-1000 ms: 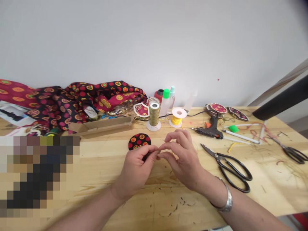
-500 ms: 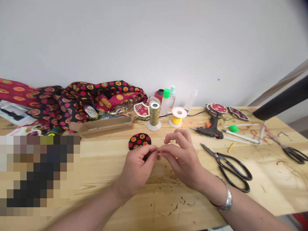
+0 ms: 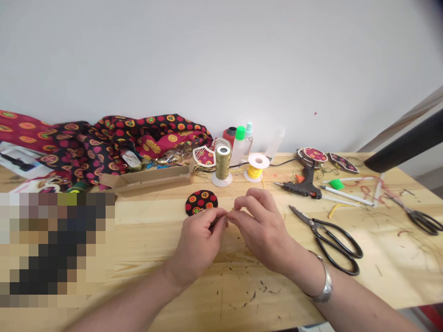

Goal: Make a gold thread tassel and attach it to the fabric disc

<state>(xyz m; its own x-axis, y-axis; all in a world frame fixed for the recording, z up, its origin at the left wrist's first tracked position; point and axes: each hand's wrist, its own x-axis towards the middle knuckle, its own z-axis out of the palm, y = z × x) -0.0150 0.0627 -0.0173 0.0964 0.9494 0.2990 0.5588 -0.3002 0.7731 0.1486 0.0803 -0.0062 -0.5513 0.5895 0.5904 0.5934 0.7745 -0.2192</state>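
Observation:
Over the middle of the table, my left hand point(image 3: 199, 240) is closed in a pinch, with a sliver of something dark between thumb and forefinger. My right hand point(image 3: 263, 228), a silver bracelet on its wrist, pinches with thumb and forefinger at the same spot, the fingertips of both hands meeting. What they hold is tiny and mostly hidden by the fingers. Just beyond my left hand is a round black fabric piece point(image 3: 201, 202) with red and yellow motifs; its lower edge is hidden behind that hand. Large black-handled scissors point(image 3: 327, 240) lie open right of my right hand.
Behind the hands stand a gold thread cone point(image 3: 223, 165), a yellow cord spool point(image 3: 255, 171) and bottles point(image 3: 238, 147). A glue gun point(image 3: 306, 184) lies to the right. Patterned cloth point(image 3: 114, 143) and a cardboard tray point(image 3: 152, 180) are at left. Dark scraps litter the tabletop point(image 3: 166, 295).
The fingers of my right hand have curled in slightly, and its fingertips stay against those of my left hand. The tools and materials lie as before.

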